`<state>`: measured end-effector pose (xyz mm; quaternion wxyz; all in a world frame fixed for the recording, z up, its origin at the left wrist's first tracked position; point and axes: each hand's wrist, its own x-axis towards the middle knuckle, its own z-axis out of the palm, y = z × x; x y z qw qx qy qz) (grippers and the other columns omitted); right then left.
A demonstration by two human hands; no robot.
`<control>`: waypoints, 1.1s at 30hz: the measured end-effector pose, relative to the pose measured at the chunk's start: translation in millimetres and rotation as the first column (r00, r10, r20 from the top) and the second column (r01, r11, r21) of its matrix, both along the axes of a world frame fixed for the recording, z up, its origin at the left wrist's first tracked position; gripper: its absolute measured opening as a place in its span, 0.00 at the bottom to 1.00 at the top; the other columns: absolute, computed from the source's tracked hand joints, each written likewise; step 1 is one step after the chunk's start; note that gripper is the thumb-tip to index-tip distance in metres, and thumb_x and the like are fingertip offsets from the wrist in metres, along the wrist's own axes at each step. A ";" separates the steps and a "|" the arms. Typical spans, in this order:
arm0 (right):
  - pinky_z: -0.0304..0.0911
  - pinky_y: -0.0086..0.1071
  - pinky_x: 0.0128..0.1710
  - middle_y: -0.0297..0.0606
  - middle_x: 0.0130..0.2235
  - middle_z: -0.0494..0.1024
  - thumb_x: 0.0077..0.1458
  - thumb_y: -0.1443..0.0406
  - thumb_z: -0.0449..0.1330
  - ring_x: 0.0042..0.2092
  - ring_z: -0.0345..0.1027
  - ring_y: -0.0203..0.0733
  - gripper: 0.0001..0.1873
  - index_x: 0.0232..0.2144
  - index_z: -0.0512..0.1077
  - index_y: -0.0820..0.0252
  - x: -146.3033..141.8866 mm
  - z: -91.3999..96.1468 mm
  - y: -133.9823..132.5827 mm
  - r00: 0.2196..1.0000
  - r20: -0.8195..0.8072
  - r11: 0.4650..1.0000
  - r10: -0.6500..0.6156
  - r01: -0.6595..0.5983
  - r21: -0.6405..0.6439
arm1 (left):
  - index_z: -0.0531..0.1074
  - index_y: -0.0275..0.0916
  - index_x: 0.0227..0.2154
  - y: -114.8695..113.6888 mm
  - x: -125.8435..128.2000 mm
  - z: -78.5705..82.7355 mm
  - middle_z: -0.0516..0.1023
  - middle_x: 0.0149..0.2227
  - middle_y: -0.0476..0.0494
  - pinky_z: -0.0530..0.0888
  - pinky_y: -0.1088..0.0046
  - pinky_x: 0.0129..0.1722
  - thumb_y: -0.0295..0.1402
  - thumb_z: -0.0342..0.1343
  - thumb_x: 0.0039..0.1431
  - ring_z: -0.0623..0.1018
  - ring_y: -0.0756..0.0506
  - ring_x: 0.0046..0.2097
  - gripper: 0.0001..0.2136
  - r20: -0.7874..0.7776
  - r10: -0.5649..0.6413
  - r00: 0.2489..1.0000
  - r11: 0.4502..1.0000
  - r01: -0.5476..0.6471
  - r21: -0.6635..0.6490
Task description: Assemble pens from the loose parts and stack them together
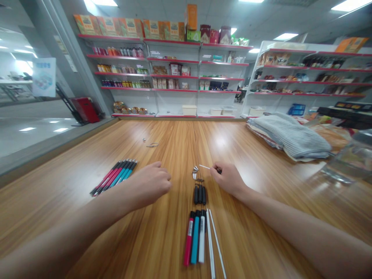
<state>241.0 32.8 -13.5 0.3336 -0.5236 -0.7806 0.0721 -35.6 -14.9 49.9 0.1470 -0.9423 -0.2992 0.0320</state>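
My left hand (154, 181) hovers over the table, back upward and fingers curled in; whatever they may hold is hidden. Closed as well, my right hand (228, 177) grips a thin white pen refill (204, 166) that sticks out leftward, and a dark bit shows by its fingers. Between the hands lie small silver pen tips (195, 169), tiny dark springs (199, 180) and three black pen grips (200, 195). Nearer me are a red barrel (188, 242), a blue barrel (195, 240), a white barrel (202, 240) and loose white refills (217, 244).
Several red and blue pens (114, 176) lie in a row at left. Farther back are a small loop (152, 145) and a metal bit (144, 139). Folded striped cloth (293, 135) and a clear container (348, 162) sit at right. Stocked shelves (174, 75) stand behind the table.
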 end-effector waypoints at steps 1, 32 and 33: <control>0.49 0.27 0.25 0.31 0.21 0.68 0.55 0.63 0.52 0.24 0.60 0.33 0.13 0.20 0.66 0.60 -0.3 0.4 -0.2 1.000 -0.003 1.000 0.004 -0.004 -0.004 | 0.71 0.39 0.22 0.6 -2.2 2.5 0.74 0.24 0.46 0.58 0.67 0.36 0.18 0.53 0.49 0.73 0.46 0.32 0.09 0.010 0.012 1.000 1.000 -0.012 0.001; 0.50 0.27 0.26 0.31 0.24 0.70 0.58 0.66 0.53 0.24 0.59 0.30 0.07 0.30 0.69 0.61 -13.7 12.2 -33.7 0.870 0.151 0.833 0.469 -0.492 0.254 | 0.72 0.33 0.34 8.7 19.0 -25.8 0.78 0.33 0.40 0.56 0.77 0.22 0.41 0.54 0.58 0.61 0.55 0.22 0.14 0.547 0.750 0.372 0.476 0.273 -0.836; 0.50 0.27 0.25 0.30 0.23 0.70 0.58 0.66 0.53 0.23 0.59 0.30 0.07 0.30 0.69 0.61 -13.6 12.3 -33.5 0.872 0.147 0.833 0.467 -0.490 0.259 | 0.72 0.32 0.34 7.9 19.8 -27.8 0.78 0.33 0.39 0.56 0.77 0.22 0.41 0.55 0.58 0.60 0.55 0.22 0.14 0.542 0.768 0.342 0.450 0.314 -0.836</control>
